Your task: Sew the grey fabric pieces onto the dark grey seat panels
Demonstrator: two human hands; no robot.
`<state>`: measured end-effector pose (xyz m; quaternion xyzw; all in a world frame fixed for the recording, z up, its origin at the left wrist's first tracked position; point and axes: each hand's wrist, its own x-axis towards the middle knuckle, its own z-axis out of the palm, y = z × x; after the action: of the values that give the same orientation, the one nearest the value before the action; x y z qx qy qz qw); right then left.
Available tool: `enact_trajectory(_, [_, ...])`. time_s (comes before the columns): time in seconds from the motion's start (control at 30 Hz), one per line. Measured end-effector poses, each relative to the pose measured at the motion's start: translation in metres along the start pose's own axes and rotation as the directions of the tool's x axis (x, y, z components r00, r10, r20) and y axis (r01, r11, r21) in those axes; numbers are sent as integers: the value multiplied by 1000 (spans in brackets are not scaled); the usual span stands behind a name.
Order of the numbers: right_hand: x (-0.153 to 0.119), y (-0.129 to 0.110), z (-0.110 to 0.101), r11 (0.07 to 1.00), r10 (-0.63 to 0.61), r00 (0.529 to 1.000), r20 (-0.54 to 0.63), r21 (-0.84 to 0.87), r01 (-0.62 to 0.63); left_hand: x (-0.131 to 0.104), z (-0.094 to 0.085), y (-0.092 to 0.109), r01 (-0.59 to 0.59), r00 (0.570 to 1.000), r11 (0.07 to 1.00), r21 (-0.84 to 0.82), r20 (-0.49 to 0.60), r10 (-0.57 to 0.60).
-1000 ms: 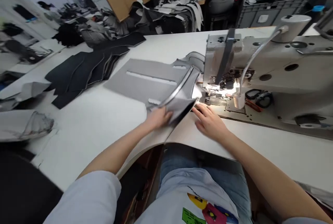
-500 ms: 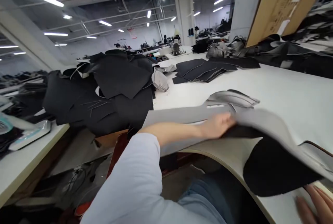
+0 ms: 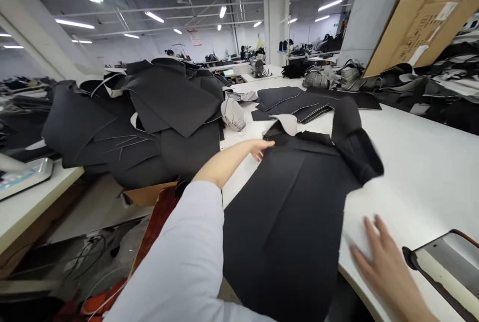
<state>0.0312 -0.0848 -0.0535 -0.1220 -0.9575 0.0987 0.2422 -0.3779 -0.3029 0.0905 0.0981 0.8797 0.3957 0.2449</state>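
A large black garment piece (image 3: 288,222) of thick sheet fabric lies dark side up over the table's curved front edge, its lower end hanging off. At its far left corner is my left hand (image 3: 261,149), thumb stretched out and fingers apart, touching or just over the edge; which, I cannot tell. Folded black sleeve-like parts (image 3: 350,137) stick up at the far right of the piece. A pale grey underside flap (image 3: 287,124) shows at its top. My right hand (image 3: 385,267), slightly blurred, is open with spread fingers over the white table, right of the fabric.
A big heap of black cut pieces (image 3: 168,107) stands at the left. Flat black panels (image 3: 288,100) and a grey bundle (image 3: 232,115) lie behind. A dark-rimmed metal plate (image 3: 449,262) is at the right edge. A cardboard box (image 3: 422,22) leans at the back right.
The piece, lifted and folded with its grey side showing before, now lies spread with its black side up. My left hand moved away and left, opening; my right hand moved up and left.
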Motion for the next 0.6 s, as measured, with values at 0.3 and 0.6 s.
enact_trajectory(0.3, [54,-123,45,930,-314,944,96,-169,327,42,45,4,-238,964,969,-66,-141,227])
enact_trajectory(0.6, [45,-86,58,919,-393,918,49,13,393,-5,-23,69,-731,497,616,295,-388,776])
